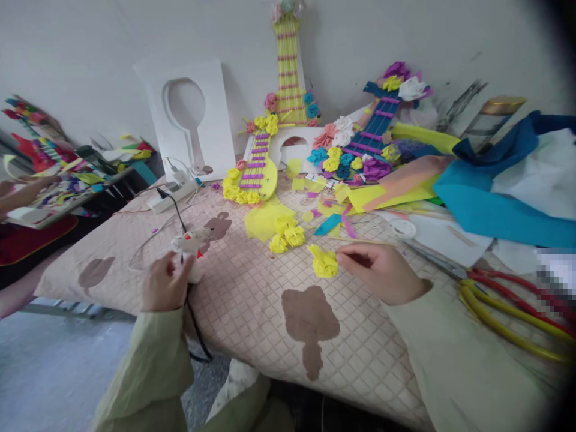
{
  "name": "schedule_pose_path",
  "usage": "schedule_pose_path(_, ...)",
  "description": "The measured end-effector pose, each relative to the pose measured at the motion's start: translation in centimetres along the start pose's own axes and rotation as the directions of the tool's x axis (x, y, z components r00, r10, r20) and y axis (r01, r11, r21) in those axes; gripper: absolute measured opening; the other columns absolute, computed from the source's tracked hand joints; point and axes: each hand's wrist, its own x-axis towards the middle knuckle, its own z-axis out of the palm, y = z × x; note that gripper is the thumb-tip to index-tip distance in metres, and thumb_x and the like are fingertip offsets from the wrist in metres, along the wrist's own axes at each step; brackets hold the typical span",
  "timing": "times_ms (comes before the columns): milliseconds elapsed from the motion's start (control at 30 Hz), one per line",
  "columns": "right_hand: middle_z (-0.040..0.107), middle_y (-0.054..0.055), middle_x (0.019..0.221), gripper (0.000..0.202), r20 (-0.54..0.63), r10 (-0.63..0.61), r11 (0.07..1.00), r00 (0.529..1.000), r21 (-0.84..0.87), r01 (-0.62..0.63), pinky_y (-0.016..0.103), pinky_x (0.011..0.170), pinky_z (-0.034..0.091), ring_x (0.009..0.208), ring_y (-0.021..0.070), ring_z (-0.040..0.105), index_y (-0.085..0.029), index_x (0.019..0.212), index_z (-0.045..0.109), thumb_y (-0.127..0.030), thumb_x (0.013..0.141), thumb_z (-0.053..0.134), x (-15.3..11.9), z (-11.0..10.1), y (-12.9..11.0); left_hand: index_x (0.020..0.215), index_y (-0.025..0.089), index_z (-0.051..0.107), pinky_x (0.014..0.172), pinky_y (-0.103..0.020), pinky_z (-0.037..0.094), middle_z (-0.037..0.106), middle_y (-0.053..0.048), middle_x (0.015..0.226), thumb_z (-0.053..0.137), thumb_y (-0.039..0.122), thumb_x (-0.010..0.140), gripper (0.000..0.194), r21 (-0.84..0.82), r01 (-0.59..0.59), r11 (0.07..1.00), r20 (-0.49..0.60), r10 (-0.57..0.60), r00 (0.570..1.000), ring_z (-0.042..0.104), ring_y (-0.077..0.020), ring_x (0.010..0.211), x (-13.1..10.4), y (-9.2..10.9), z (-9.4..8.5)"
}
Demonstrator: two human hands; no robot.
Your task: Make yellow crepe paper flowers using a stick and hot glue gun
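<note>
My left hand (165,282) is closed around a white glue gun (191,242) with a small red part, above the left part of the table. A black cord hangs below it, over the table edge. Pinched at its side by the fingertips of my right hand (382,273) is a yellow crepe-paper flower (324,262), just above the tablecloth. Several more yellow paper flowers (287,235) lie slightly behind it, beside a flat piece of yellow paper (265,219).
Decorated toy instruments, one yellow (260,162) and one blue (375,129), lean at the back. A white foam board (186,120) stands left of them, behind a power strip (173,192). Scissors (477,282) and blue paper (508,198) lie right. Another person's arm (27,192) shows far left.
</note>
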Motion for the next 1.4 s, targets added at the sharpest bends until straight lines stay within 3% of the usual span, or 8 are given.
schedule_pose_path(100,0.071,0.003,0.073,0.016,0.022,0.003,1.000,1.000,0.003,-0.003,0.028,0.058,0.051,0.062,0.0155,0.063,-0.018,0.072,0.069,-0.024,0.073,0.054,0.1,-0.1,0.0,0.097,0.020,0.053,0.054,-0.030,0.033,0.037,0.002,0.064,0.052,0.051,0.072,0.040,0.087,-0.054,0.995,-0.304,0.078,0.950,0.039,-0.0155,0.056,-2.9,0.8,-1.3)
schedule_pose_path(200,0.071,0.003,0.073,0.017,0.036,0.014,1.000,0.999,0.014,-0.015,0.027,0.057,0.050,0.061,0.0149,0.062,-0.017,0.071,0.068,-0.026,0.074,0.054,0.2,-0.2,-0.1,0.081,0.018,0.051,0.054,-0.030,0.033,0.041,0.000,0.065,0.050,0.041,0.076,0.023,-0.011,-0.264,0.965,-0.457,0.230,0.859,0.040,-0.0154,0.056,-5.9,4.3,-2.0)
schedule_pose_path(267,0.070,0.003,0.072,0.017,0.042,0.016,1.000,0.999,0.023,-0.017,0.027,0.057,0.049,0.060,0.0147,0.061,-0.017,0.072,0.068,-0.027,0.074,0.054,0.1,-0.2,-0.2,0.070,0.018,0.050,0.053,-0.029,0.035,0.046,0.001,0.062,0.049,0.031,0.078,0.015,-0.192,-0.394,0.899,-0.255,0.342,0.904,0.042,-0.0131,0.054,-7.1,7.8,-1.9)
schedule_pose_path(333,0.070,0.003,0.071,0.017,0.040,0.020,0.999,0.999,0.032,-0.021,0.027,0.056,0.049,0.060,0.0146,0.061,-0.017,0.072,0.068,-0.026,0.073,0.054,0.1,-0.2,-0.3,0.071,0.017,0.054,0.055,-0.026,0.039,0.053,-0.001,0.063,0.049,0.024,0.079,0.012,-0.330,-0.312,0.891,0.081,0.356,0.931,0.049,-0.0127,0.057,-7.3,11.1,-1.4)
schedule_pose_path(433,0.070,0.003,0.070,0.016,0.040,0.023,0.998,0.999,0.052,-0.025,0.027,0.056,0.050,0.059,0.0146,0.061,-0.017,0.072,0.068,-0.026,0.073,0.055,0.0,-0.2,-0.4,0.087,0.015,0.058,0.063,-0.026,0.047,0.060,-0.005,0.078,0.053,0.027,0.079,0.015,-0.532,-0.087,0.842,0.457,0.372,0.808,0.056,-0.0140,0.070,-6.2,14.9,0.7)
schedule_pose_path(633,0.071,0.004,0.074,0.018,0.054,0.007,0.997,0.999,0.080,-0.011,0.028,0.058,0.050,0.064,0.0159,0.062,-0.017,0.073,0.069,-0.028,0.074,0.055,0.1,-0.4,-0.5,0.105,0.017,0.054,0.072,-0.031,0.052,0.058,-0.010,0.105,0.067,0.032,0.067,0.043,-0.699,0.342,0.628,0.690,0.465,0.555,0.057,-0.0201,0.093,-5.3,19.1,6.3)
schedule_pose_path(900,0.070,0.003,0.074,0.016,0.047,0.028,0.995,0.998,0.094,-0.033,0.026,0.057,0.049,0.062,0.0143,0.061,-0.017,0.072,0.068,-0.026,0.074,0.055,0.2,-0.5,-0.6,0.080,0.013,0.058,0.061,-0.024,0.049,0.059,-0.002,0.074,0.067,0.030,0.069,0.022,-0.815,0.377,0.440,0.556,0.413,0.721,0.056,-0.0109,0.065,-6.0,20.2,8.9)
schedule_pose_path(1400,0.070,0.003,0.076,0.012,0.077,0.031,0.998,0.997,0.056,-0.036,0.027,0.060,0.050,0.068,0.0154,0.062,-0.019,0.073,0.068,-0.023,0.074,0.057,0.1,-0.3,-0.8,0.080,0.013,0.060,0.057,-0.022,0.048,0.061,-0.003,0.069,0.063,0.027,0.071,0.018,-0.792,0.118,0.598,0.469,0.474,0.745,0.055,-0.0111,0.062,-5.9,19.2,8.8)
